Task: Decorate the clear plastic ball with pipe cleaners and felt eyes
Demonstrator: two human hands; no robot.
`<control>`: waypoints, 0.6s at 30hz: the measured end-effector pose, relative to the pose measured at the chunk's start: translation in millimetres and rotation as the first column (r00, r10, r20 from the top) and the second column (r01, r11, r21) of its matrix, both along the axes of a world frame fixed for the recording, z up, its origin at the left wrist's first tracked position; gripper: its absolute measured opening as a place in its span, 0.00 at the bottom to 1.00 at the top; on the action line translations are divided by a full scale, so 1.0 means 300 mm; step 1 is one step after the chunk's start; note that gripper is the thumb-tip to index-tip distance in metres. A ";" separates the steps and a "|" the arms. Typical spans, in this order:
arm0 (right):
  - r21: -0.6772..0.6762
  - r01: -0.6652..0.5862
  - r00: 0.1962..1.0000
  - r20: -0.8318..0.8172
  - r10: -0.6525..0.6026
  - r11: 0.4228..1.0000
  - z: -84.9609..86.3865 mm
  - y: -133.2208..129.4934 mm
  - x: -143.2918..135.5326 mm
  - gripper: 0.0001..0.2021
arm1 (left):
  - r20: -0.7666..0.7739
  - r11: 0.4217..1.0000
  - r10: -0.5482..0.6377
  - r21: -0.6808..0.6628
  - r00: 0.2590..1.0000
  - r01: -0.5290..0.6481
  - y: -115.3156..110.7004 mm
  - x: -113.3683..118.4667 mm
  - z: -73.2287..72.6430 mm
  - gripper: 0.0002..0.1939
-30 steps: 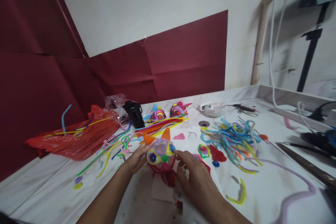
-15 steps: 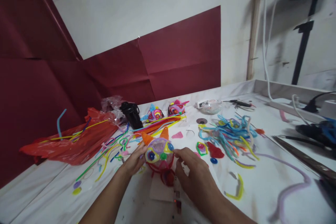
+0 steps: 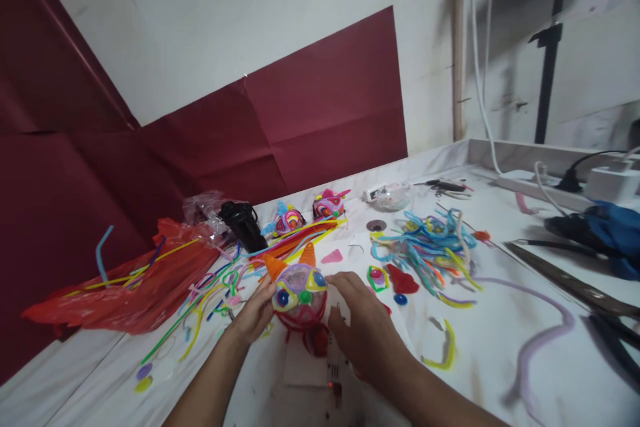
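Observation:
A pipe-cleaner animal face (image 3: 301, 293) stands upright at the near middle of the table, with orange ears, blue eyes, a green nose and a red lower edge. My left hand (image 3: 254, 312) grips it along its left side, fingers partly hidden behind it. Close to the right eye is my right hand (image 3: 357, 313), thumb and forefinger apart; whether a fingertip touches the edge I cannot tell. A round red piece (image 3: 317, 339) sits just under the face, above a white box (image 3: 305, 370).
Loose pipe cleaners (image 3: 425, 243) are heaped right of centre. Large scissors (image 3: 575, 283) lie at far right. A red plastic bag (image 3: 135, 280) spreads on the left, beside a black container (image 3: 243, 223). Two finished-looking colourful masks (image 3: 289, 219) rest at the back.
My right hand's fingertips have come off the right eye and spread slightly. My left hand keeps its hold on the face. The whole view has shifted a little.

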State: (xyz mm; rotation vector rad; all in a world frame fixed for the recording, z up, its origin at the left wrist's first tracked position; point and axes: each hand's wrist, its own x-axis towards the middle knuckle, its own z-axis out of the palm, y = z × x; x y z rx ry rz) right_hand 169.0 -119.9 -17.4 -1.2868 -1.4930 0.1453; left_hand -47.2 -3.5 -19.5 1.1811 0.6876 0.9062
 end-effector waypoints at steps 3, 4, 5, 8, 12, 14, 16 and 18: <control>-0.048 -0.031 0.999 -0.024 0.030 0.998 -0.009 0.007 0.003 0.24 | 0.010 1.000 0.001 0.008 1.000 -0.001 -0.003 0.006 0.003 0.34; -0.051 -0.040 0.999 -0.030 0.038 0.998 -0.011 0.009 0.004 0.24 | 0.011 1.000 -0.003 0.013 1.000 0.002 -0.004 0.007 0.004 0.33; -0.047 -0.049 0.998 -0.035 0.047 0.998 -0.012 0.010 0.005 0.23 | 0.013 1.000 -0.008 0.016 1.000 0.008 -0.004 0.009 0.005 0.33; -0.054 -0.077 0.996 -0.056 0.074 0.996 -0.012 0.011 0.009 0.23 | 0.023 1.000 -0.007 0.016 1.000 0.007 0.001 0.007 0.003 0.30; -0.139 -0.121 0.989 -0.105 0.106 0.983 -0.002 0.010 0.013 0.23 | 0.015 0.998 0.047 -0.032 0.999 -0.047 0.014 -0.006 -0.011 0.28; -0.172 -0.138 0.984 -0.138 0.114 0.975 0.004 0.009 0.012 0.23 | 0.009 0.997 0.061 -0.048 0.998 -0.061 0.020 -0.014 -0.019 0.29; -0.202 -0.159 0.975 -0.183 0.122 0.966 0.006 0.008 0.010 0.23 | 0.007 0.997 0.062 -0.055 0.998 -0.062 0.024 -0.018 -0.025 0.31; -0.227 -0.182 0.966 -0.222 0.131 0.957 0.004 0.009 0.007 0.23 | 0.006 0.996 0.069 -0.062 0.998 -0.068 0.024 -0.019 -0.026 0.31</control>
